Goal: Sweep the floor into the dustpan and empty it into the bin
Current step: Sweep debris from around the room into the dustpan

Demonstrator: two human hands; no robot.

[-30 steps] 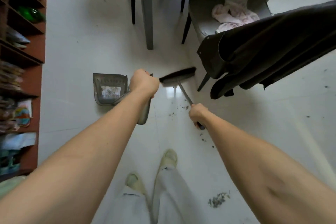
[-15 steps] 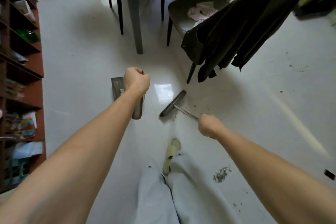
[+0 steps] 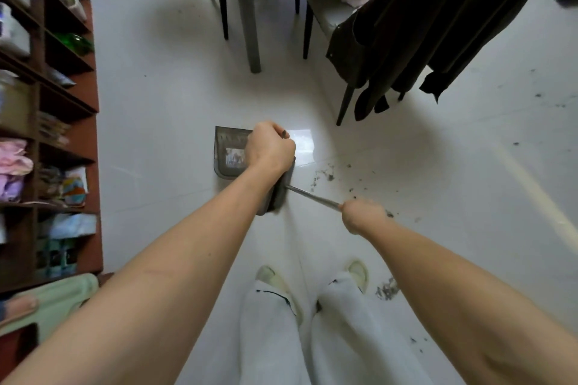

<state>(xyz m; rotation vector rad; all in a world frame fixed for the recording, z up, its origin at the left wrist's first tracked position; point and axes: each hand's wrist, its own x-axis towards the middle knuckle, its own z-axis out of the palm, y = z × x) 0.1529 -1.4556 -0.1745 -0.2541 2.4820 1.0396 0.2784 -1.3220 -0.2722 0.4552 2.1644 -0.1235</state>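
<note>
Two bare hands work at the frame's centre. One left hand (image 3: 269, 147) grips the handle of one grey plastic dustpan (image 3: 230, 151), whose pan rests on the white tiled floor (image 3: 162, 97). One right hand (image 3: 359, 215) curls round the thin metal handle of one dark-bristled broom (image 3: 308, 196), its head partly hidden behind the left wrist. Dark debris (image 3: 323, 175) lies scattered right of the dustpan; one clump (image 3: 387, 290) sits lower right. Two slippered feet (image 3: 275, 278) stand below.
</note>
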